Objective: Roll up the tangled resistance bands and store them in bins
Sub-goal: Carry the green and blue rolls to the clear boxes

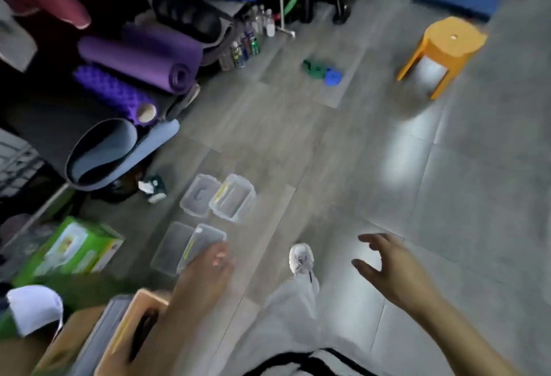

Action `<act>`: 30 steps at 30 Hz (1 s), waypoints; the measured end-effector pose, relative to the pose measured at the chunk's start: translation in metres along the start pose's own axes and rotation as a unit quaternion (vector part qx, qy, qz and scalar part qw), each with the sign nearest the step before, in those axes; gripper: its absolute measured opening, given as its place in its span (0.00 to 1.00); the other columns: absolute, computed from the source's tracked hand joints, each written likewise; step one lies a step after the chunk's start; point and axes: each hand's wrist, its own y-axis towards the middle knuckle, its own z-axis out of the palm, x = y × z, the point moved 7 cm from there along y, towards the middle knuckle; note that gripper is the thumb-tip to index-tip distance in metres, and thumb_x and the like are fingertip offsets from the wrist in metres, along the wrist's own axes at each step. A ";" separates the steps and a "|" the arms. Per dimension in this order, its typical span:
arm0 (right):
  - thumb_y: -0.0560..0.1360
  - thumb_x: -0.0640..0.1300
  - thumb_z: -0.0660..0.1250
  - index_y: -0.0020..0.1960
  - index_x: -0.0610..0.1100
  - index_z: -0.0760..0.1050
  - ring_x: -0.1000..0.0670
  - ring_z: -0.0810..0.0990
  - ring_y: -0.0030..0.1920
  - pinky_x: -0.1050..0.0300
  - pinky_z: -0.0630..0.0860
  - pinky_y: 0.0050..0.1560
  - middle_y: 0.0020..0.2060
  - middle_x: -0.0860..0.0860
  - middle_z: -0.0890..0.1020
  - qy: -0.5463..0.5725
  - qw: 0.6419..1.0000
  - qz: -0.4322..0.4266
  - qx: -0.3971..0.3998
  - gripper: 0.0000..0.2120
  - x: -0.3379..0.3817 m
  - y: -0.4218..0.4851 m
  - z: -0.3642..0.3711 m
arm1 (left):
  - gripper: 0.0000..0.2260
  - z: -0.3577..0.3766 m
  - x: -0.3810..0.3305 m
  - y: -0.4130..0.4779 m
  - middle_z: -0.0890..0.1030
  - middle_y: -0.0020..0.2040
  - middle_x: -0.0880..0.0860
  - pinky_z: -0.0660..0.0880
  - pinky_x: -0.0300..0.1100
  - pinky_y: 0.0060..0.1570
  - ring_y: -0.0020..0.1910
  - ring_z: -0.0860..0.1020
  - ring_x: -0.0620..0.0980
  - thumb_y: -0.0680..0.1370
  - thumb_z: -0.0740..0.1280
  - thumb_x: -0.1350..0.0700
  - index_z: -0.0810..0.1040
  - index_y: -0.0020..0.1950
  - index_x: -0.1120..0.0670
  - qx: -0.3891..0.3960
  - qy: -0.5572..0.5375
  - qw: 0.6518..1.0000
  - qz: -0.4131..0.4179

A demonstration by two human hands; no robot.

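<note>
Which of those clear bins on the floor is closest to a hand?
The near bin, just beyond the left hand and partly behind its fingers; the far bin lies farther ahead.

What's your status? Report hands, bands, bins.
Left hand open, empty, by nearest clear bin. Right hand open, empty. Green and blue bands on floor ahead, untouched. Orange stool stands beside them.

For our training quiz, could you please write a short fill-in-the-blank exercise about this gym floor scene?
1. The plastic stool is coloured ____.
2. The roll lying beside the green bands is coloured ____.
3. The clear bins stand on the ____.
4. The right hand, fingers spread, holds ____.

Missing words: orange; blue; floor; nothing.
</note>
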 end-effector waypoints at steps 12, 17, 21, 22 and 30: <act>0.72 0.51 0.69 0.63 0.49 0.73 0.48 0.78 0.56 0.51 0.75 0.49 0.59 0.53 0.75 0.036 0.990 0.042 -0.132 0.20 -0.036 0.196 -0.209 | 0.16 -0.010 -0.402 0.255 0.79 0.58 0.50 0.72 0.44 0.56 0.57 0.77 0.48 0.76 0.67 0.52 0.74 0.63 0.53 -0.013 0.045 0.955 0.294; 0.73 0.51 0.69 0.64 0.48 0.72 0.48 0.78 0.55 0.51 0.75 0.52 0.60 0.51 0.74 0.022 0.991 -0.035 -0.124 0.22 -0.030 0.334 -0.307 | 0.24 0.022 -0.410 0.331 0.80 0.55 0.52 0.72 0.43 0.52 0.55 0.78 0.53 0.72 0.62 0.41 0.76 0.61 0.54 0.019 0.085 0.982 0.168; 0.72 0.48 0.70 0.63 0.44 0.74 0.43 0.78 0.54 0.49 0.76 0.52 0.57 0.46 0.77 -0.002 0.983 -0.116 -0.139 0.21 -0.002 0.444 -0.410 | 0.25 0.023 -0.430 0.381 0.80 0.52 0.51 0.72 0.43 0.50 0.51 0.78 0.52 0.71 0.61 0.38 0.77 0.57 0.55 -0.002 0.057 0.994 0.089; 0.72 0.48 0.70 0.63 0.43 0.74 0.43 0.78 0.54 0.49 0.75 0.52 0.57 0.45 0.77 -0.016 0.982 -0.128 -0.139 0.21 0.003 0.469 -0.429 | 0.19 0.023 -0.435 0.392 0.79 0.53 0.50 0.72 0.43 0.51 0.52 0.78 0.51 0.74 0.66 0.43 0.77 0.58 0.55 -0.001 0.056 0.996 0.064; 0.71 0.48 0.71 0.62 0.43 0.74 0.43 0.78 0.54 0.51 0.75 0.48 0.58 0.46 0.77 -0.086 0.980 -0.149 -0.097 0.21 0.003 0.651 -0.490 | 0.20 0.013 -0.509 0.544 0.77 0.61 0.50 0.69 0.41 0.58 0.59 0.76 0.51 0.75 0.64 0.46 0.74 0.64 0.53 -0.030 0.031 0.999 0.006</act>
